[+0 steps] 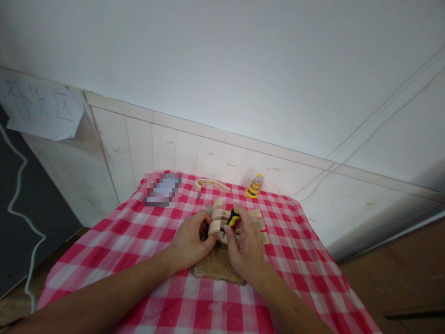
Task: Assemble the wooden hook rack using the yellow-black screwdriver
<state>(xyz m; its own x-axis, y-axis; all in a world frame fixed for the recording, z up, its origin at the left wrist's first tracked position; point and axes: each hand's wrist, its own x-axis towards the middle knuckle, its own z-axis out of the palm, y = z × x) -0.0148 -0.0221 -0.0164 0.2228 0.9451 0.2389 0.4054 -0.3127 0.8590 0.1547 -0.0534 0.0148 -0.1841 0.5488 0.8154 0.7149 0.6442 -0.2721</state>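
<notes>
A screwdriver [233, 217] with a yellow and black handle is gripped in my right hand [251, 248], its tip pointing down and left at the pale wood. My left hand [193, 237] closes its thumb and fingers round the left end of a curved wooden piece [214, 226]. More pale wooden strips [260, 225] show beyond my right hand; how they join is partly hidden by my hands. Under the wood lies a brown slab [217, 267] with small dark holes and a dark key-pattern border.
A red and white checked cloth [139, 260] covers the table. Toward the back stand a yellow-capped clear container [255, 185], a curved wooden part [213, 184] with small dark pieces [199, 195] beside it, and a blurred-out flat object [163, 189]. The wall borders the table's far edge.
</notes>
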